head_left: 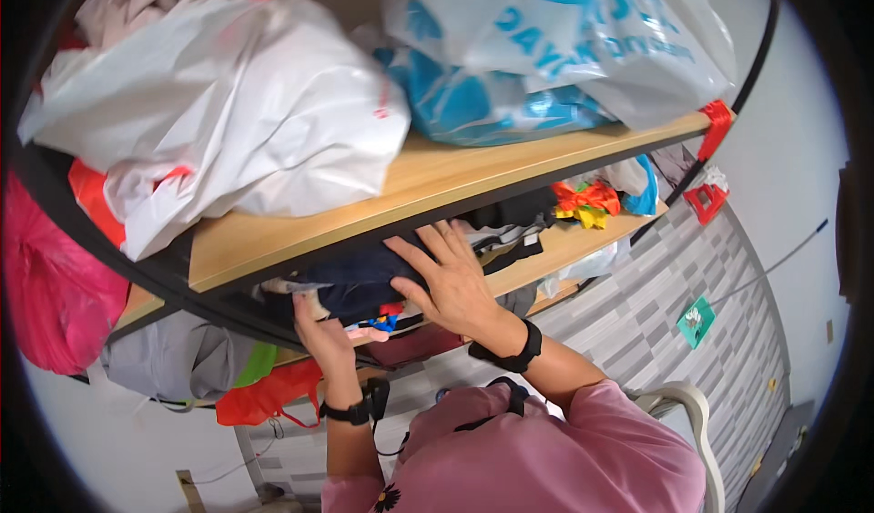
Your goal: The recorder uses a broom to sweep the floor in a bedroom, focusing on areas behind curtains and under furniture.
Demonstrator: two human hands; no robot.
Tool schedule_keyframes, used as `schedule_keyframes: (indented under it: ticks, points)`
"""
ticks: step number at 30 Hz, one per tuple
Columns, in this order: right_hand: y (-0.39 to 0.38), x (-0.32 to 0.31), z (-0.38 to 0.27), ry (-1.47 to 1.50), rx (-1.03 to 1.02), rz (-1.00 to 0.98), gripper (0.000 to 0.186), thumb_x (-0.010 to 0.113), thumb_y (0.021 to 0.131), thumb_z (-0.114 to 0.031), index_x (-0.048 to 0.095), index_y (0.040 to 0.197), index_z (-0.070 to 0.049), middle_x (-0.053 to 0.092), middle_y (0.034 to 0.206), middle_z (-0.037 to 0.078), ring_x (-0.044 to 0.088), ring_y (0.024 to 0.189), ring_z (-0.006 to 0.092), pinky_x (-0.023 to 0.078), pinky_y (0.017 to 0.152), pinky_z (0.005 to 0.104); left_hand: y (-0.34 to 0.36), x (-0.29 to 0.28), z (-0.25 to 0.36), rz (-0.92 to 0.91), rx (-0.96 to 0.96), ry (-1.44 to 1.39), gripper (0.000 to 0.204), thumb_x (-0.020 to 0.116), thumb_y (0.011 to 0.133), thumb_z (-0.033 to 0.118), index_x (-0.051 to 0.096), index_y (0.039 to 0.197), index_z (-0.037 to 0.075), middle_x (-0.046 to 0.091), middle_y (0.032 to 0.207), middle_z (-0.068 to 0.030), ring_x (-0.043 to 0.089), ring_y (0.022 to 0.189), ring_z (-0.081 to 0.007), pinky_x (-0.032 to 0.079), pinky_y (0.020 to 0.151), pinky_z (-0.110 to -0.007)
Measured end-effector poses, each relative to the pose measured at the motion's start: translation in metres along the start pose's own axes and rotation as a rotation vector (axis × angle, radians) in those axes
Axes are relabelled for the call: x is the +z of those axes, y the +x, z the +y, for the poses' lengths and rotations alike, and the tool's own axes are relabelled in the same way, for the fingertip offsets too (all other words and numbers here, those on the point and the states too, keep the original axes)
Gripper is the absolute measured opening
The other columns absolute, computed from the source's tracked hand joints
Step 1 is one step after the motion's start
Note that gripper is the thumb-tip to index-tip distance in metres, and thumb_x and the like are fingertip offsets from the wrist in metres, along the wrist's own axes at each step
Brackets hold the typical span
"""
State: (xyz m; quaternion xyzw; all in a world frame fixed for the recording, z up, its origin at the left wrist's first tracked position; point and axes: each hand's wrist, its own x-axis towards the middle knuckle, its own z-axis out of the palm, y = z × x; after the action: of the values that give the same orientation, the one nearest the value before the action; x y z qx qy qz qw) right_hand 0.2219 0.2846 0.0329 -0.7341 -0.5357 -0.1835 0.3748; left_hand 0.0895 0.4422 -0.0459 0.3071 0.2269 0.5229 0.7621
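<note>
A dark navy folded garment [364,276] lies on the middle shelf, under the upper board. My right hand [451,281] rests flat on it, palm down with the fingers spread. At its near left edge, my left hand [326,342] grips the cloth, thumb up beside a pale patch of fabric; its other fingers are mostly hidden. Right of my right hand is a pile of black and grey clothes [510,222]. Small colourful items [387,317] show just below the navy garment, between my two hands.
Above, a wooden shelf board [455,172] carries a white plastic bag [264,94] and a blue-and-white bag [546,58]. A pink bag [55,281] hangs left; below are a grey bag [177,358] and a red bag [269,395]. A chair [696,422] stands behind at right.
</note>
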Motion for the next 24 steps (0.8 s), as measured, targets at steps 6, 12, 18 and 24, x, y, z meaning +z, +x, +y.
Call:
schedule_keyframes:
  ticks: [6, 12, 18, 24]
  points:
    - [-0.051, -0.063, 0.019, 0.317, -0.059, 0.137, 0.029, 0.064, 0.079, -0.010, 0.060, 0.107, -0.005, 0.059, 0.110, 0.013, 0.058, 0.098, 0.0314, 0.047, 0.084, 0.0380, -0.077, 0.012, 0.002, 0.111, 0.309, 0.476, 0.058, 0.050, 0.092, 0.029, 0.028, 0.137, 0.001, 0.036, 0.134, -0.0118, 0.038, 0.122, -0.0229, 0.027, 0.106, -0.040]
    - [-0.200, -0.126, 0.074, 0.142, 0.102, -0.212, 0.016, 0.056, 0.083, -0.014, 0.062, 0.095, -0.006, 0.060, 0.084, 0.009, 0.061, 0.078, 0.0268, 0.049, 0.067, 0.0381, -0.140, 0.070, -0.032, -0.330, 1.128, 0.980, 0.036, 0.044, 0.094, 0.020, 0.038, 0.118, -0.006, 0.034, 0.131, -0.0227, 0.037, 0.120, -0.0325, 0.028, 0.100, -0.044]
    - [-0.357, -0.259, 0.102, -0.219, 0.595, -0.079, 0.013, 0.059, 0.081, -0.011, 0.063, 0.092, -0.007, 0.061, 0.077, 0.008, 0.062, 0.070, 0.0272, 0.050, 0.060, 0.0381, -0.120, 0.100, -0.088, -0.194, 1.273, 1.376, 0.040, 0.053, 0.094, 0.027, 0.048, 0.121, -0.002, 0.041, 0.130, -0.0174, 0.042, 0.116, -0.0303, 0.032, 0.094, -0.042]
    - [-0.469, -0.366, 0.102, -0.473, 1.090, 0.056, 0.016, 0.061, 0.078, -0.011, 0.064, 0.094, -0.009, 0.061, 0.077, 0.008, 0.062, 0.070, 0.0281, 0.050, 0.058, 0.0386, -0.251, 0.211, -0.182, -0.618, 1.105, 1.064, 0.028, 0.048, 0.095, 0.019, 0.050, 0.110, -0.004, 0.046, 0.119, -0.0186, 0.043, 0.112, -0.0312, 0.034, 0.094, -0.042]
